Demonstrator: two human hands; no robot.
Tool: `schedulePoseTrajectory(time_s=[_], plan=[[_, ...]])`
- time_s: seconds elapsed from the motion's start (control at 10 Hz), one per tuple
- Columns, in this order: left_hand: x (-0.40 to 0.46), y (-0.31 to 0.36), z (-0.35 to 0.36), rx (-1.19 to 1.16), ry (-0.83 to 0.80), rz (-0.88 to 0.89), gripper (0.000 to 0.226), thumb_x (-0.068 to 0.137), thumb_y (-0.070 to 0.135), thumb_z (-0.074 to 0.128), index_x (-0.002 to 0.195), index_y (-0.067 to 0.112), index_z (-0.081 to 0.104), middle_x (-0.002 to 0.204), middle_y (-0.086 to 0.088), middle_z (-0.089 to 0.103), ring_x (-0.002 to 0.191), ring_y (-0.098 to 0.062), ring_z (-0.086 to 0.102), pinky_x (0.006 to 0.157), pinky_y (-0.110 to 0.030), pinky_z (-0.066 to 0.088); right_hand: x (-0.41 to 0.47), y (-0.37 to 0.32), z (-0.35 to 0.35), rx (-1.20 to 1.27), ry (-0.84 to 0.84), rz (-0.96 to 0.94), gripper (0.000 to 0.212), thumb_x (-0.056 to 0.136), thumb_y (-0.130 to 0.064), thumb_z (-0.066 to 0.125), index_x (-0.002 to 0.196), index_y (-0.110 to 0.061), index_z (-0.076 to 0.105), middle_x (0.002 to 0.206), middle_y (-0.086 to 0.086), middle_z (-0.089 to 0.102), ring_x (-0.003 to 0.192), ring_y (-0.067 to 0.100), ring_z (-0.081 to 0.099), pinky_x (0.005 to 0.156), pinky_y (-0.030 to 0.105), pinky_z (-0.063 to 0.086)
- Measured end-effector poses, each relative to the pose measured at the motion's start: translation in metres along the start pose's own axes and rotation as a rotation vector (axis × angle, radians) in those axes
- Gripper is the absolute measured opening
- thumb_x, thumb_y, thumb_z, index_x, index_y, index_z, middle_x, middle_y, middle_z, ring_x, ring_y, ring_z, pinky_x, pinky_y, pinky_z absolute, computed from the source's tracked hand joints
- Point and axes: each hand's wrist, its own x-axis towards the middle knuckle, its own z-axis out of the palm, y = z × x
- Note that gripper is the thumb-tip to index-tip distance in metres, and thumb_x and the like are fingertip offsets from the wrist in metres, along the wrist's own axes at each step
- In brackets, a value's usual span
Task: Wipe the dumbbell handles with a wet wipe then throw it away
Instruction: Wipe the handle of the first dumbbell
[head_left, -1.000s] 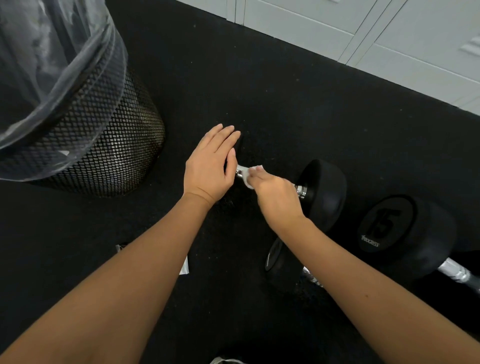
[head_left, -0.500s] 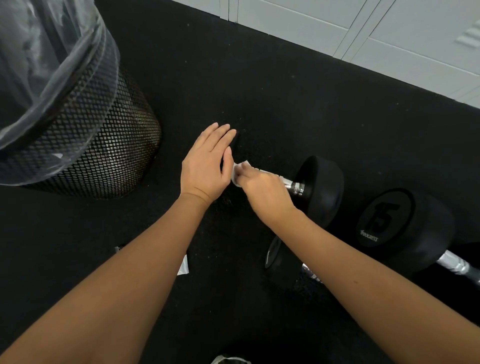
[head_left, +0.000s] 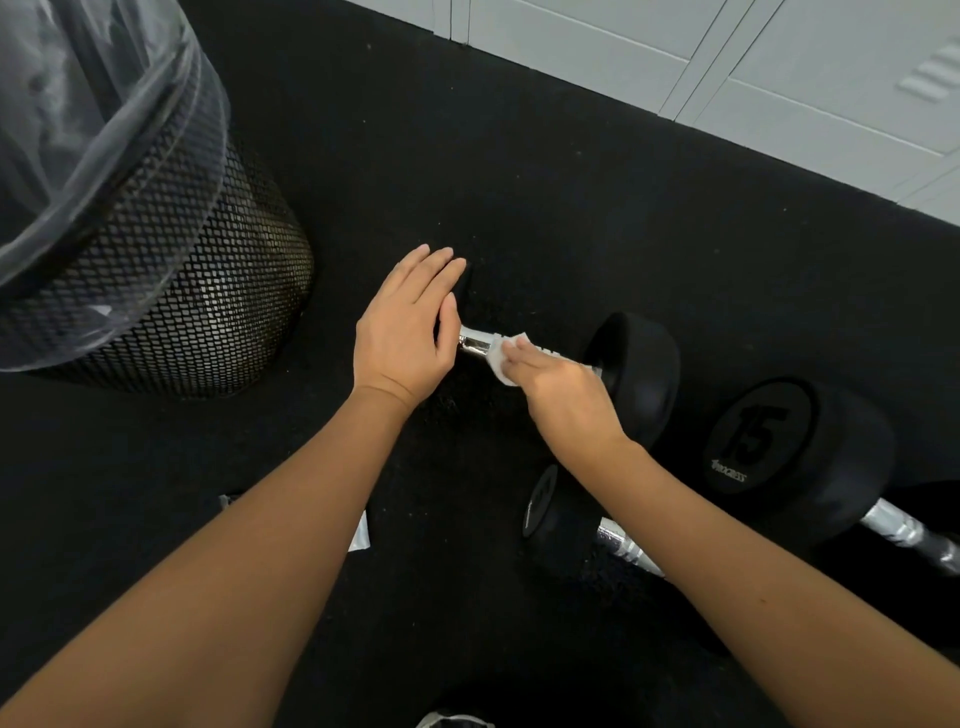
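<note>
Head: 3 dumbbells (head_left: 636, 364), 1 wipe (head_left: 503, 358).

You've got a white wet wipe (head_left: 503, 361) on a shiny chrome handle (head_left: 475, 345) w/ black dumbbell heads (head_left: 641, 371). Other dumbbell (head_left: 795, 457): black, "15" in black relief, small white logo. Floor mat (head_left: 519, 208) black w/ faint specks. Bin (head_left: 171, 312): black mesh, diamond pattern, clear liner. Lockers (head_left: 779, 78) pale grey.
</note>
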Motion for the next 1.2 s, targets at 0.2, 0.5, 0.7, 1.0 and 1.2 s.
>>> schedulePoseTrajectory(time_s=[0.2, 0.5, 0.7, 1.0, 1.2], plan=[[0.0, 0.0, 0.0, -0.006, 0.013, 0.004, 0.041, 0.096, 0.023, 0.033, 0.129, 0.012, 0.055, 0.135, -0.003, 0.055, 0.134, -0.017, 0.041, 0.109, -0.033, 0.037, -0.003, -0.002, 0.003, 0.028, 0.002, -0.017, 0.051, 0.094, 0.005, 0.035, 0.143, -0.006, 0.031, 0.153, 0.008, 0.028, 0.143, 0.019, 0.021, 0.111, 0.037, 0.033], [0.0, -0.001, 0.001, -0.001, 0.02, 0.01, 0.041, 0.096, 0.023, 0.034, 0.129, 0.012, 0.055, 0.135, -0.003, 0.055, 0.134, -0.017, 0.041, 0.11, -0.031, 0.035, 0.001, -0.005, 0.002, -0.009, 0.024, 0.138, 0.047, 0.095, -0.002, 0.035, 0.142, -0.01, 0.033, 0.147, 0.007, 0.035, 0.125, 0.025, 0.047, 0.098, 0.039, 0.044], [0.0, -0.001, 0.0, 0.008, 0.01, 0.004, 0.042, 0.096, 0.023, 0.032, 0.129, 0.012, 0.055, 0.135, -0.003, 0.054, 0.134, -0.018, 0.041, 0.111, -0.031, 0.034, -0.019, -0.002, 0.0, -0.001, -0.005, 0.142, 0.051, 0.091, 0.005, 0.036, 0.139, -0.013, 0.038, 0.152, 0.003, 0.03, 0.127, 0.025, 0.046, 0.095, 0.038, 0.045], [0.0, 0.0, -0.001, 0.001, -0.004, -0.003, 0.042, 0.096, 0.024, 0.032, 0.13, 0.013, 0.054, 0.136, -0.002, 0.054, 0.134, -0.017, 0.039, 0.11, -0.032, 0.035, -0.02, 0.0, 0.012, -0.008, 0.043, 0.141, 0.047, 0.087, 0.006, 0.041, 0.131, -0.011, 0.046, 0.142, 0.005, 0.041, 0.104, 0.028, 0.06, 0.084, 0.039, 0.05], [0.0, 0.001, -0.002, 0.016, -0.011, -0.003, 0.042, 0.096, 0.023, 0.032, 0.13, 0.013, 0.055, 0.135, -0.002, 0.054, 0.134, -0.017, 0.04, 0.111, -0.03, 0.034, -0.033, -0.024, 0.014, 0.875, 0.247, 0.576, 0.023, 0.087, -0.001, 0.055, 0.098, -0.013, 0.072, 0.097, 0.005, 0.07, 0.089, 0.014, 0.064, 0.078, 0.017, 0.051]])
